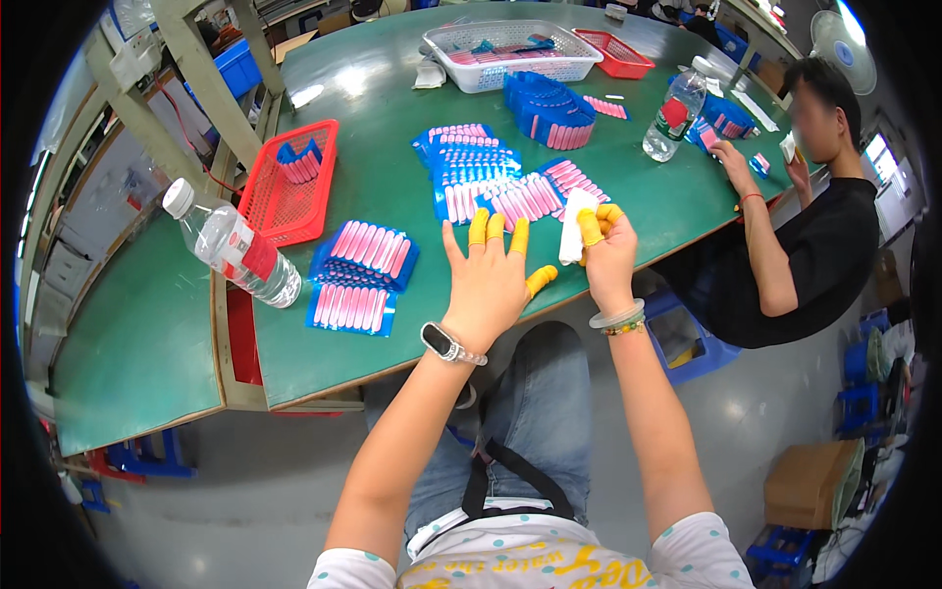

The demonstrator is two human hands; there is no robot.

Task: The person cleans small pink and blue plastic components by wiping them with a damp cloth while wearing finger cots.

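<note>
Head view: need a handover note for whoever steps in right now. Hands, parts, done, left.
Left hand: open, fingers spread, yellow finger cots on, holding nothing, above the table's near edge.
Right hand: pinching a small white piece, upright, also in yellow cots.
Parts: rows of pink sticks on blue cards just ahead of the hands; two more filled cards to the left; red basket with a few pieces; white basket at the far end of the green table.
Done: several cards lie filled.
Left: the white piece is not yet set down; loose stock remains in both baskets.
</note>
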